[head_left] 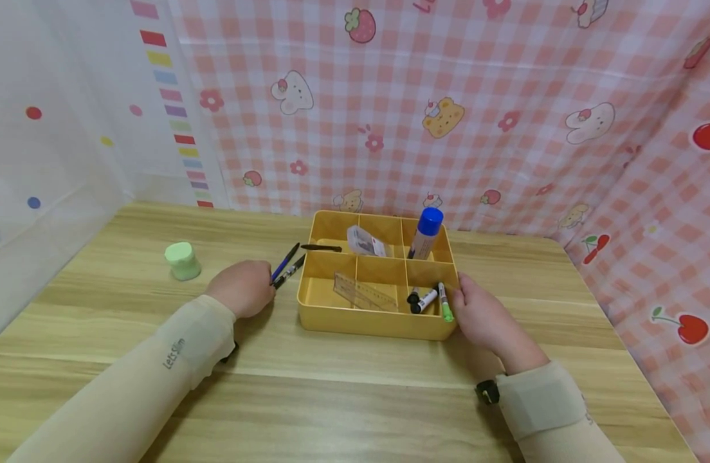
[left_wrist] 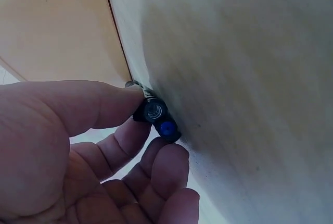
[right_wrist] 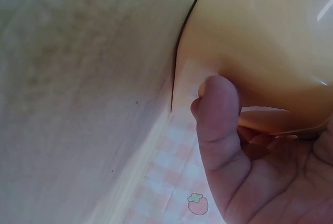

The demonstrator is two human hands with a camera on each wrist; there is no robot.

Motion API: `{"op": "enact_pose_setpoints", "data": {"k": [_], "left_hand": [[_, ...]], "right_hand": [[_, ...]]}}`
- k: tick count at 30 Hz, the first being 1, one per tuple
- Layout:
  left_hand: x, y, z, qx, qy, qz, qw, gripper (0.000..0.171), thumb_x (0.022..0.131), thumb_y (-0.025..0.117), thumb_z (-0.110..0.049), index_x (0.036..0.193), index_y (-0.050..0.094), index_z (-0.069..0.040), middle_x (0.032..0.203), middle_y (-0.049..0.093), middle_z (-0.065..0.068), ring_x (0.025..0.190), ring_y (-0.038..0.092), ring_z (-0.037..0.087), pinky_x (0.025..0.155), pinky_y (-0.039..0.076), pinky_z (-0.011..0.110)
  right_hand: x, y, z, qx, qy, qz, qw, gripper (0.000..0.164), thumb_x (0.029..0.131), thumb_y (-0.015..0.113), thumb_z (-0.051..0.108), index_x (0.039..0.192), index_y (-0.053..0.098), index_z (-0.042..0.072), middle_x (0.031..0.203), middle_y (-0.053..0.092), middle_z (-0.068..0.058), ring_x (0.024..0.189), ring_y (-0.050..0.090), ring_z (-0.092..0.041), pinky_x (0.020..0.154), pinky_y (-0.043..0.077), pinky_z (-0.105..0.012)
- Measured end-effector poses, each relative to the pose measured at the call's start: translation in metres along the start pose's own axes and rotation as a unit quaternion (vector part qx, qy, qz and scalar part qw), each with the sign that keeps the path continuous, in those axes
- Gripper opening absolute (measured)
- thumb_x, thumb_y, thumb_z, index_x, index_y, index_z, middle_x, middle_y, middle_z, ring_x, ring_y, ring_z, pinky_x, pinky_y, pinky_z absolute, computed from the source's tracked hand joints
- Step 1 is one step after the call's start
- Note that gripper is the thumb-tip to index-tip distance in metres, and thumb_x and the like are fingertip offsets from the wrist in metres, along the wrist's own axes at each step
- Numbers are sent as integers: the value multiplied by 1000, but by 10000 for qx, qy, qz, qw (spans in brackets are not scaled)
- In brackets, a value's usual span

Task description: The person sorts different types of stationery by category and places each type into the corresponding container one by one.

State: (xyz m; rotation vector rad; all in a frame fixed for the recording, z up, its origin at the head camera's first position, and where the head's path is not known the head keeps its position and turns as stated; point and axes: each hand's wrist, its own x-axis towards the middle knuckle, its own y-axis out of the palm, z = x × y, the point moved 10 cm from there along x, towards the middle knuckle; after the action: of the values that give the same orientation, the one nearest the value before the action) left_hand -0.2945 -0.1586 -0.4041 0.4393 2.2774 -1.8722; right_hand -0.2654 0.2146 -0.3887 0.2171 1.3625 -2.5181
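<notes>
My left hand (head_left: 243,288) is just left of a yellow compartment box (head_left: 378,325). Between its thumb and fingers it pinches a blue pen (head_left: 285,261) and a black pen (head_left: 288,271); their ends, one with a blue tip (left_wrist: 167,128), show side by side in the left wrist view. Another black pen (head_left: 322,247) lies at the box's left rim, over the back left compartment. My right hand (head_left: 483,314) holds the box by its right side. The thumb (right_wrist: 218,109) presses the outer wall in the right wrist view, while the other fingers are partly hidden.
Inside the box are a clear ruler (head_left: 363,294), a clear plastic case (head_left: 364,242), a blue-capped glue stick (head_left: 426,233) and several markers, one with a green cap (head_left: 446,311). A pale green lump (head_left: 182,260) stands left on the wooden table (head_left: 355,405). A checked curtain (head_left: 390,173) hangs behind.
</notes>
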Motion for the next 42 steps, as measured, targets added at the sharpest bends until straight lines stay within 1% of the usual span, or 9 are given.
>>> {"op": "enact_pose_setpoints", "data": {"k": [7, 12, 17, 24, 27, 30, 34, 38, 42], "left_hand": [[1, 0, -3, -16, -17, 39, 10000, 26, 100, 63, -19, 118, 66, 0, 98, 71, 12, 79, 64, 26, 66, 53, 38], [0, -1, -3, 10, -91, 65, 9999, 27, 99, 62, -17, 119, 66, 0, 96, 69, 12, 77, 63, 26, 63, 52, 37], [-1, -1, -2, 76, -160, 111, 9998, 26, 98, 61, -16, 116, 66, 2, 95, 65, 14, 76, 62, 26, 60, 51, 35], [-3, 0, -3, 82, -213, 168, 9996, 23, 96, 65, -21, 104, 69, 0, 95, 64, 14, 76, 61, 26, 61, 50, 36], [-2, -1, -4, 96, -206, 147, 9996, 24, 96, 65, -22, 103, 70, 0, 96, 64, 14, 76, 61, 26, 61, 50, 36], [-2, -1, -4, 115, -195, 127, 9997, 25, 97, 65, -23, 106, 70, 0, 96, 64, 14, 77, 61, 26, 61, 51, 36], [-1, 0, -4, 95, -191, 137, 9997, 22, 97, 66, -22, 105, 70, -2, 91, 67, 11, 74, 61, 25, 60, 50, 36], [-2, 1, -2, 12, -244, 165, 9996, 21, 98, 66, -25, 97, 70, -5, 86, 68, 10, 70, 61, 24, 59, 49, 35], [-4, 1, -1, -52, -278, 141, 9995, 25, 100, 63, -29, 91, 69, -7, 86, 67, 9, 70, 60, 24, 61, 49, 36]], "right_hand": [[0, 0, 1, -10, -26, -15, 10000, 58, 115, 28, 28, 167, 18, 2, 156, 47, -31, 115, 62, -36, 83, 56, -43], [1, 0, 3, 16, -60, -41, 10000, 57, 115, 29, 27, 166, 22, 3, 156, 49, -31, 120, 61, -37, 89, 56, -47], [1, 1, 3, 36, -26, -34, 10000, 56, 115, 29, 28, 166, 23, 4, 153, 51, -30, 117, 62, -36, 87, 56, -46], [0, 1, 2, 68, 14, -18, 10000, 57, 115, 29, 28, 166, 22, 5, 154, 50, -31, 117, 62, -37, 86, 57, -45], [0, 1, 1, 114, 29, -7, 9999, 56, 115, 29, 27, 166, 22, 4, 153, 51, -31, 114, 64, -36, 81, 58, -42], [-1, 1, 1, 134, 20, -13, 9999, 57, 115, 29, 26, 166, 21, 4, 153, 51, -32, 112, 65, -35, 79, 58, -39], [0, 1, 1, 197, 2, -13, 9998, 57, 115, 29, 26, 166, 21, 4, 152, 51, -32, 109, 66, -33, 77, 58, -38], [0, 2, 1, 244, 20, -3, 9997, 57, 115, 29, 26, 166, 21, 4, 150, 52, -32, 104, 66, -32, 74, 58, -36], [0, 2, 0, 187, 41, 3, 9998, 57, 115, 29, 26, 167, 20, 4, 152, 51, -32, 107, 66, -33, 75, 58, -37]]}}
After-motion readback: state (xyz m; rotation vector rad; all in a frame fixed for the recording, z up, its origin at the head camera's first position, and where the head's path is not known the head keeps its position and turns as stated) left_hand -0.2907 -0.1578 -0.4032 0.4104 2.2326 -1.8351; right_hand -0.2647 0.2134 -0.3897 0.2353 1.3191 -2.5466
